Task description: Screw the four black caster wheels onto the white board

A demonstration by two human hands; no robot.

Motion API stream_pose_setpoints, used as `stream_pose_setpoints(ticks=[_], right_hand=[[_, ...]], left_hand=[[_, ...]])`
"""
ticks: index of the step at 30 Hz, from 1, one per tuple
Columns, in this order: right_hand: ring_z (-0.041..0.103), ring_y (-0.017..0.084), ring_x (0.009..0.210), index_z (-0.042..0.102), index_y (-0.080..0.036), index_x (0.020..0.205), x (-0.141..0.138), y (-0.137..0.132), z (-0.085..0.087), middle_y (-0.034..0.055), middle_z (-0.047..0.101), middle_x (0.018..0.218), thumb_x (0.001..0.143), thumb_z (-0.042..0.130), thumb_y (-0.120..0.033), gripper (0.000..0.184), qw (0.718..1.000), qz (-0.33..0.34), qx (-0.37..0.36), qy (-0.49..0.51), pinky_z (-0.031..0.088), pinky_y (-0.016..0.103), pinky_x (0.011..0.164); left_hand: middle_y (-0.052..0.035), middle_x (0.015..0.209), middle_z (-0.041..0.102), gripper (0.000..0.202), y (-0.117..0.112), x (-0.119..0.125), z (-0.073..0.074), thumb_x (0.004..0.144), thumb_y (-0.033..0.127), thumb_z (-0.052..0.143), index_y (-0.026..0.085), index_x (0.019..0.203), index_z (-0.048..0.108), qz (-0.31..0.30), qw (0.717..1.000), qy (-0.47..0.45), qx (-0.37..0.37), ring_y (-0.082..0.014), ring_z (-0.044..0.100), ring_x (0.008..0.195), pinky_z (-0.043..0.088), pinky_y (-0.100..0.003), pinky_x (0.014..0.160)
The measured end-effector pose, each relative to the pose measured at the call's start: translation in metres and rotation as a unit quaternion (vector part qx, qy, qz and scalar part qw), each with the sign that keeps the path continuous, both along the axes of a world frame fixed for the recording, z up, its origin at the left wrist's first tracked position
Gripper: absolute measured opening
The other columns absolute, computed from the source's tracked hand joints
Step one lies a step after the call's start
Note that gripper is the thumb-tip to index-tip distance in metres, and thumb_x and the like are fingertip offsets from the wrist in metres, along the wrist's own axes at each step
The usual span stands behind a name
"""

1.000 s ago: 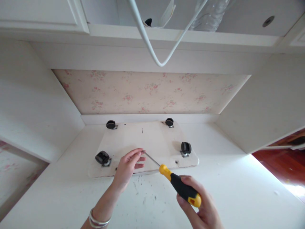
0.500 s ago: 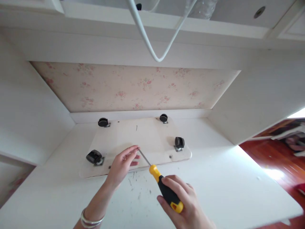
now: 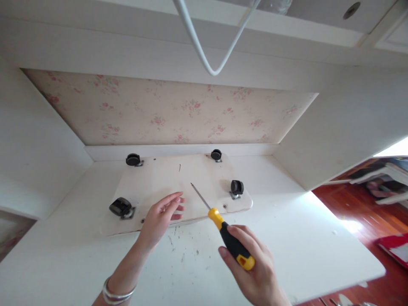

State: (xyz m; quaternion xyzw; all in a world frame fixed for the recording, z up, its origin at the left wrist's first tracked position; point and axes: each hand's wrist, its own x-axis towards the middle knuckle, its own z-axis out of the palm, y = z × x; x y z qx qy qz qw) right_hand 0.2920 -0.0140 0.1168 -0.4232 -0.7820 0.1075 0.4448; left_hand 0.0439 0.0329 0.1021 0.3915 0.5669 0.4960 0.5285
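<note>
In my right hand [image 3: 255,259] is a screwdriver [image 3: 234,242] with a yellow and black handle, its thin metal shaft pointing up and left over the white board. My left hand [image 3: 161,216] hovers above the board's near edge, thumb and forefinger pinched and the other fingers loosely curled. Whatever is in that pinch is too small to make out. The screwdriver tip is apart from the left fingertips, to their upper right. Beneath lies the white board [image 3: 191,170] with rounded corners, carrying black casters, among them a near-left caster [image 3: 122,207] and a near-right caster [image 3: 236,188].
The board rests on a white desktop [image 3: 287,246] with dark marks near the middle. Side panels and flowered wallpaper [image 3: 191,110] enclose the back. A white cable [image 3: 213,73] hangs in front of the shelf above. Red wooden floor [image 3: 338,212] shows at right.
The screwdriver has moved right, its tip drawing away from the left fingertips that it was touching or nearly touching. My left hand stays near the same place as the view shifts slightly.
</note>
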Motion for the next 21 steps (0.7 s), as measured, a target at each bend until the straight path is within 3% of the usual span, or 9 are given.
stream_pose_setpoints(ticks=[3,6,10,15,21], right_hand=[[0.068,0.017,0.076,0.063,-0.027,0.113,0.011,0.011,0.008,0.0055,0.07,0.095,0.086,0.069,-0.031,0.027,0.991,-0.106,-0.038,0.067,0.055,0.028,0.064],[0.065,0.017,0.067,0.067,-0.024,0.106,0.023,0.029,0.023,0.0037,0.069,0.082,0.082,0.072,-0.04,0.029,0.962,-0.197,-0.106,0.159,0.053,0.029,0.056],[0.058,0.015,0.054,0.068,-0.022,0.104,0.04,0.056,0.043,0.0009,0.065,0.071,0.074,0.077,-0.045,0.039,0.938,-0.211,-0.149,0.23,0.047,0.028,0.048],[0.054,0.013,0.05,0.069,-0.022,0.103,0.055,0.069,0.057,-0.0001,0.065,0.069,0.073,0.075,-0.05,0.041,0.94,-0.232,-0.183,0.17,0.045,0.029,0.049],[0.055,0.015,0.055,0.071,-0.024,0.101,0.059,0.065,0.061,0.0014,0.067,0.071,0.072,0.073,-0.055,0.043,0.942,-0.278,-0.156,0.102,0.047,0.03,0.052]], left_hand=[[-0.0086,0.105,0.071,0.045,0.0,-0.001,-0.001,0.086,0.05,0.066,0.016,0.116,0.069,0.002,1.0,0.0,-0.001,-0.0175,0.067,0.086,0.061,-0.029,0.071],[-0.0066,0.098,0.07,0.045,0.0,-0.002,-0.002,0.086,0.05,0.065,0.017,0.115,0.068,0.002,1.0,0.006,0.003,-0.0162,0.066,0.082,0.06,-0.027,0.069],[-0.0049,0.093,0.068,0.042,0.001,-0.003,-0.003,0.085,0.051,0.065,0.016,0.109,0.069,0.005,1.0,0.01,0.0,-0.0151,0.064,0.077,0.06,-0.027,0.066],[-0.004,0.092,0.067,0.038,0.001,-0.004,-0.003,0.085,0.049,0.065,0.017,0.104,0.069,-0.001,1.0,0.005,-0.003,-0.0144,0.063,0.076,0.059,-0.027,0.067],[-0.0036,0.091,0.068,0.035,-0.002,-0.004,-0.002,0.086,0.049,0.065,0.018,0.102,0.069,-0.006,1.0,0.001,-0.003,-0.0138,0.063,0.074,0.058,-0.025,0.066]])
